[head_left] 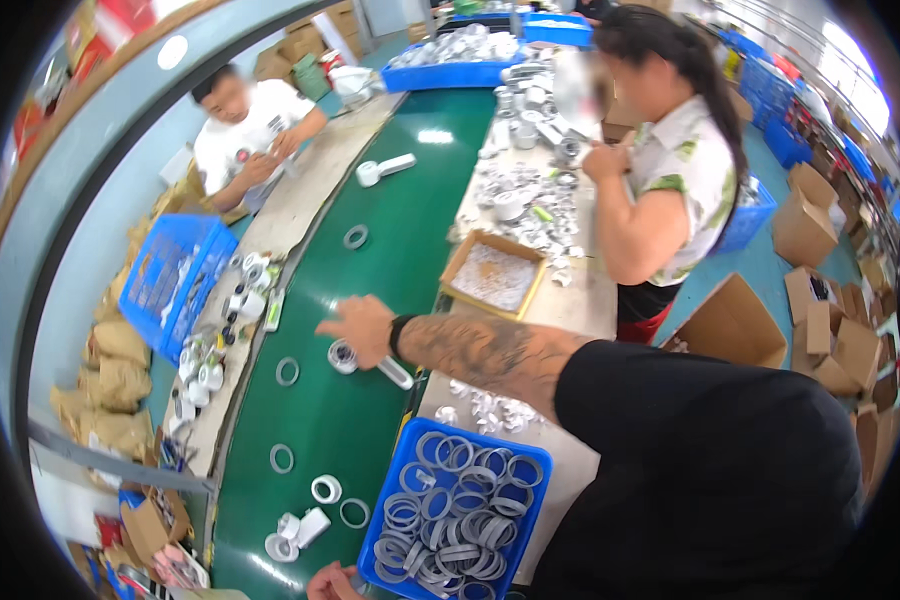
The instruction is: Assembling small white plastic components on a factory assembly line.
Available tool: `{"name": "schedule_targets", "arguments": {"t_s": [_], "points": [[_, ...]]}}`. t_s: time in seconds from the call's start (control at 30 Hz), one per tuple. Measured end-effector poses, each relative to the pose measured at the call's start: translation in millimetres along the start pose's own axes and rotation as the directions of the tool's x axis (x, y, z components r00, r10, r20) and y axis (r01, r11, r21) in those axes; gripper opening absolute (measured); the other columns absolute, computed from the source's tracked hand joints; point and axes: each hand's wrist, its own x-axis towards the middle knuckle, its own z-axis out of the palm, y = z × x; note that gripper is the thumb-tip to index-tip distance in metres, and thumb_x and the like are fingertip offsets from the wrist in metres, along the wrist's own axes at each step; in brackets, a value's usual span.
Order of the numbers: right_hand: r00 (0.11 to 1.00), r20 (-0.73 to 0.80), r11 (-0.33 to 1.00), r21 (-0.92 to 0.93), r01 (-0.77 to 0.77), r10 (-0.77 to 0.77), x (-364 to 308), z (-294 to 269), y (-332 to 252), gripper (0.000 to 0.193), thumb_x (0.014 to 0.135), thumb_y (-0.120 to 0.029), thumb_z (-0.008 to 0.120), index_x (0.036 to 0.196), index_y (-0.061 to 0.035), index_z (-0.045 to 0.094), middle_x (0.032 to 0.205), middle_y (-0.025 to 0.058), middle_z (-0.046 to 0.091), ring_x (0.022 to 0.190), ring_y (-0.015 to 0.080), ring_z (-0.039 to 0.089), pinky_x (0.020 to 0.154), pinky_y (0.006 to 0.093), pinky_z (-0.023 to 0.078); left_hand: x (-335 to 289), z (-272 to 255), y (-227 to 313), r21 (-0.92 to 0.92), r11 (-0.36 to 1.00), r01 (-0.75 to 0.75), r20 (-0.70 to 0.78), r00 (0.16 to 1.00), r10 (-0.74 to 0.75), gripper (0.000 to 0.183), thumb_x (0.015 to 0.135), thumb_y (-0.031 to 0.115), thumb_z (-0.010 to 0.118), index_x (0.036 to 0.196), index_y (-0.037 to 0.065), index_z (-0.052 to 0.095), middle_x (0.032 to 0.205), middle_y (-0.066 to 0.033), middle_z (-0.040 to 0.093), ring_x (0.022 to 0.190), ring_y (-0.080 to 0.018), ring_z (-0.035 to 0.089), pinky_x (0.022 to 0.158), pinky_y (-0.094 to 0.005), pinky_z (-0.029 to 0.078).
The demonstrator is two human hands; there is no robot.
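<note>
From the right, my tattooed right arm reaches across the green conveyor belt [300, 410]. My right hand [363, 328] is spread, back upward, over a white handled piece with a round grey head [343, 356]. The piece's handle sticks out below my wrist; whether my fingers touch it I cannot tell. At the lower edge my left hand [332, 583] is mostly cut off, beside the corner of a blue tray [542, 470] full of grey rings [455, 505]. Near it on the belt lie a white ring [326, 489], a grey ring [354, 513] and white fittings [295, 532].
Farther up the belt lie another handled piece [382, 170] and a grey ring [356, 237]. A shallow box of small bits [492, 273] stands at the belt's right edge. Two co-workers stand across and beyond. A blue crate [175, 280] is at left, open cartons at right.
</note>
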Motion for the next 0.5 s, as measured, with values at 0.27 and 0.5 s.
{"name": "schedule_targets", "arguments": {"t_s": [0.27, 0.5], "points": [[0.993, 0.049, 0.974, -0.194, 0.117, -0.109, 12, 26, -19, 0.064, 0.066, -0.023, 0.089, 0.127, -0.0185, 0.071, 0.111, 0.0074, 0.075, 0.108, 0.0333, 0.075, 0.100, 0.0494, 0.046, -70, -42, -2, 0.021, 0.999, 0.040, 0.085, 0.996, -0.041, 0.012, 0.106, 0.009, 0.076, 0.103, -0.003, 0.077, 0.103, -0.0135, 0.080, 0.093, -0.0225, 0.072, 0.089, -0.0384, 0.059], [0.888, -0.401, 0.840, 0.384, 0.384, -0.222, -53, -90, -61, 0.076, 0.066, -0.017, 0.087, 0.134, -0.0107, 0.053, 0.106, 0.0114, 0.071, 0.110, 0.0366, 0.071, 0.095, 0.0497, 0.042, -47, -19, 10, 0.093, 0.994, -0.062, 0.181, 0.983, 0.044, 0.019, 0.107, 0.016, 0.077, 0.103, -0.003, 0.076, 0.097, -0.0161, 0.078, 0.088, -0.0236, 0.072, 0.082, -0.0391, 0.059]]}}
